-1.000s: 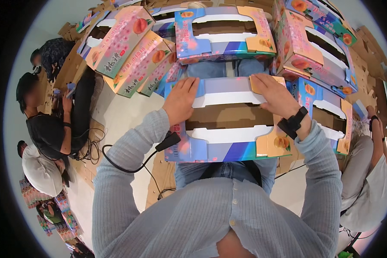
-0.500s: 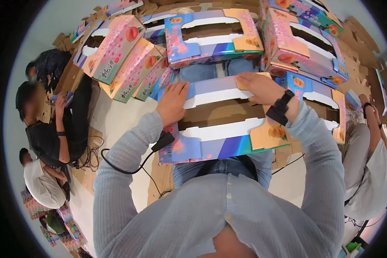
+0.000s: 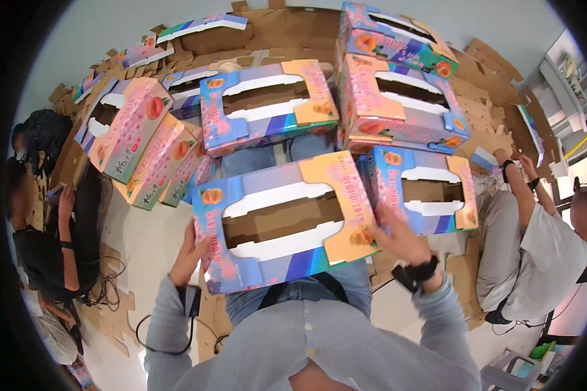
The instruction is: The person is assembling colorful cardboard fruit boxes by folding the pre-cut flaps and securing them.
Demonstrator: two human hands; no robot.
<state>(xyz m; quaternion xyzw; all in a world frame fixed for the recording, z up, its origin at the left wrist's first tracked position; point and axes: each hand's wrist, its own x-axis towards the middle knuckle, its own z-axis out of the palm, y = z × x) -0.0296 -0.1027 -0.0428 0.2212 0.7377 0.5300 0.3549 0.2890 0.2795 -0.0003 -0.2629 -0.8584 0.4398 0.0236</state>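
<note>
A printed cardboard carton, coloured blue, pink and orange with peach pictures, rests over my lap. White flaps edge the wide opening in its top, and the brown inside shows through. My left hand grips its left end, the fingers partly hidden behind the side. At the opposite end, my right hand presses against the orange side with the fingers along it. Just beyond stands a matching carton. Another carton sits close past my right hand.
More cartons are stacked at the far right and lean together at the left. Flat brown cardboard lines the back. People sit at the left and right. Cables lie on the floor. A grey stool stands lower right.
My hands have gone from the carton's top opening down to its two ends. The carton is turned slightly, its right end farther away. The whole view has shifted.
</note>
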